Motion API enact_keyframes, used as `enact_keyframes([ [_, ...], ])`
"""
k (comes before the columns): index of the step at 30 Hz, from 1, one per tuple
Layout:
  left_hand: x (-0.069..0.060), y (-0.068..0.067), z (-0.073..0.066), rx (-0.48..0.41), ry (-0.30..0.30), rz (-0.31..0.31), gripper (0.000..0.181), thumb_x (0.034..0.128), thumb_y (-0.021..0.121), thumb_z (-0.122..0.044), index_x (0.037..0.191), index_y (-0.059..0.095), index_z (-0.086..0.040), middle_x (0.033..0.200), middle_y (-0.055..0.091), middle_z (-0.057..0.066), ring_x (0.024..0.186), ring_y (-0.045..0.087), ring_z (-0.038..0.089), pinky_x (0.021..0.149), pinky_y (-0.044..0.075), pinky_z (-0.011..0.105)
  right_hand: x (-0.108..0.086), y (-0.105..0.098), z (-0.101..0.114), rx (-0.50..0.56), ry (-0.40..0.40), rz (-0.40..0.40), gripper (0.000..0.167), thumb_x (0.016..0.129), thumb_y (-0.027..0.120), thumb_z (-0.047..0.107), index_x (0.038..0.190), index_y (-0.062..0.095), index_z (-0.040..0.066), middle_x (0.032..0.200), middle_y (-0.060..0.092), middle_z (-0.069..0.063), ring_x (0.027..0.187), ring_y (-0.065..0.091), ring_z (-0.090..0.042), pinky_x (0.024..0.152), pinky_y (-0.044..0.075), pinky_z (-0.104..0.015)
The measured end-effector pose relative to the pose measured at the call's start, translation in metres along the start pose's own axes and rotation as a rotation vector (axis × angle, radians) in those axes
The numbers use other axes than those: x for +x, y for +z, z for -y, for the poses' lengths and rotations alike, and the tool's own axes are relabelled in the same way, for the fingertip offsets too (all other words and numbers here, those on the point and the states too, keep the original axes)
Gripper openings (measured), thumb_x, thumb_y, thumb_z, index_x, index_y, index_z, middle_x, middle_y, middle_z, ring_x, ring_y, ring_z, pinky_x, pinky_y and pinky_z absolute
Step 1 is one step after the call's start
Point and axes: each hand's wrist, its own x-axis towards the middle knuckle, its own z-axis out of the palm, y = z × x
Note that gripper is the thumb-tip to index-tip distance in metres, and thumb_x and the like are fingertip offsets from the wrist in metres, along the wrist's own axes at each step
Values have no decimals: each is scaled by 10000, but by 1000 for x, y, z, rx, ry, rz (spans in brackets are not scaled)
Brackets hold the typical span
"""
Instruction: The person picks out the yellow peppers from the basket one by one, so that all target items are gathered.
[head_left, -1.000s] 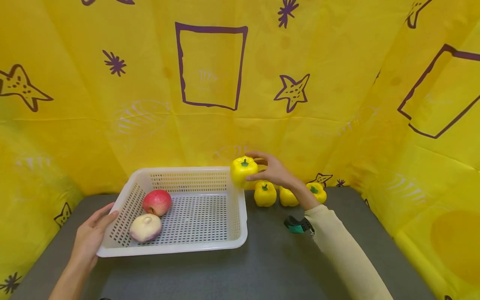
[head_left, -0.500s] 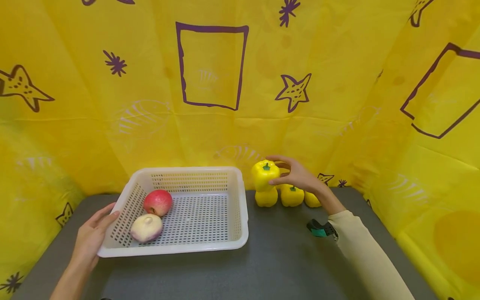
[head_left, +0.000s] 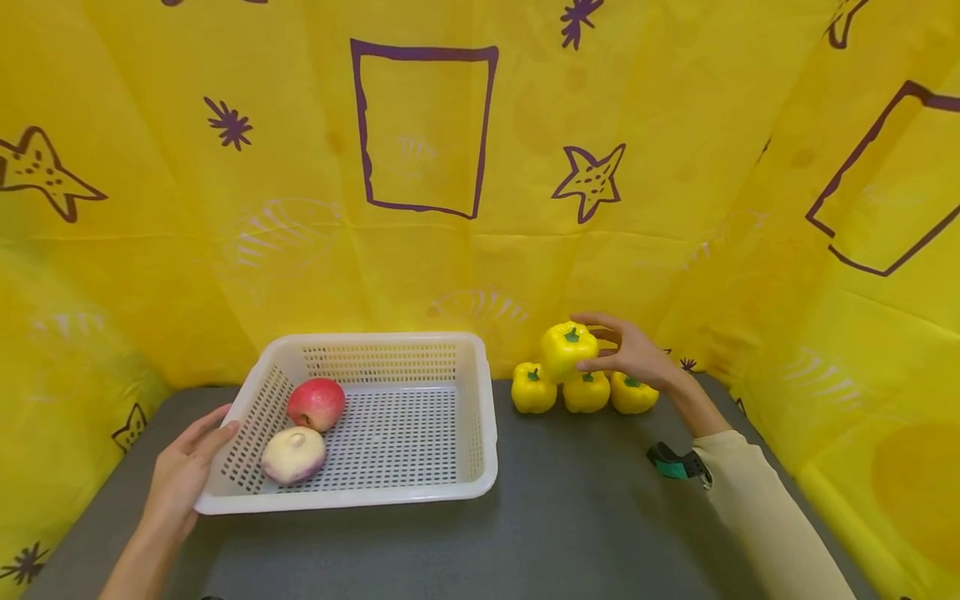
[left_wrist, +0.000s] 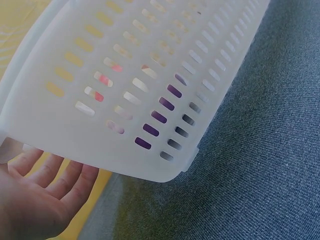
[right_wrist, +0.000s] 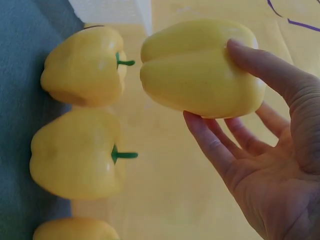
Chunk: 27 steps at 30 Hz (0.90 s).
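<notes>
My right hand (head_left: pixel 633 354) pinches a yellow bell pepper (head_left: pixel 569 351) between thumb and fingers, holding it in the air above a row of three yellow peppers. In the right wrist view the held pepper (right_wrist: pixel 200 70) lies on its side, apart from the row's peppers (right_wrist: pixel 77 155). At the left, my left hand (head_left: pixel 182 469) grips the end rim of a white plastic basket (head_left: pixel 480 433), thumb on top; in the left wrist view its fingers (left_wrist: pixel 70 180) reach under the rim. Inside the basket a red apple (head_left: pixel 317 404) touches a white and purple turnip (head_left: pixel 293 456).
The row's peppers (head_left: pixel 534 389) stand on the dark grey table (head_left: pixel 540 517), right of the basket, close to the yellow patterned cloth (head_left: pixel 420 267) behind. That cloth also hangs along both sides. A dark strap with a green patch (head_left: pixel 672 468) hangs at my right wrist.
My right hand has carried the yellow bell pepper rightward, from over the basket's right rim to above the row. The left hand and the basket stay in place.
</notes>
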Motion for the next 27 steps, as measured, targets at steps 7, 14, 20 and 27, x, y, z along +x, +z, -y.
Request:
enact_keyframes([
  [7, 0, 0, 1, -5, 14, 3, 587, 928, 655, -420, 1456, 454, -258, 886, 657, -264, 758, 670, 30, 617, 566, 295, -11, -12, -6, -4, 30, -18, 719, 844, 788, 202, 1468, 441, 119, 1528, 375, -106, 1415, 264, -417, 992, 417, -586],
  [14, 1, 1, 1, 5, 14, 2, 605, 928, 651, -429, 1468, 440, -255, 888, 651, -273, 760, 667, 25, 618, 564, 295, -22, -26, -20, -49, 22, -46, 738, 841, 790, 183, 1470, 421, 67, 1513, 395, -129, 1399, 296, -433, 984, 427, -561],
  [20, 1, 0, 1, 9, 25, 7, 582, 935, 645, -420, 1460, 448, -265, 895, 652, -274, 763, 668, 24, 616, 562, 293, -36, -40, -33, -72, 35, -69, 718, 857, 767, 143, 1472, 409, 48, 1493, 411, -161, 1373, 336, -449, 917, 480, -299],
  [27, 0, 0, 2, -12, 36, 8, 567, 935, 653, -399, 1451, 463, -262, 899, 660, -268, 768, 670, 21, 615, 558, 281, -53, -51, -43, -81, 82, -111, 734, 866, 761, 172, 1482, 387, 30, 1508, 380, -191, 1373, 325, -455, 843, 454, -165],
])
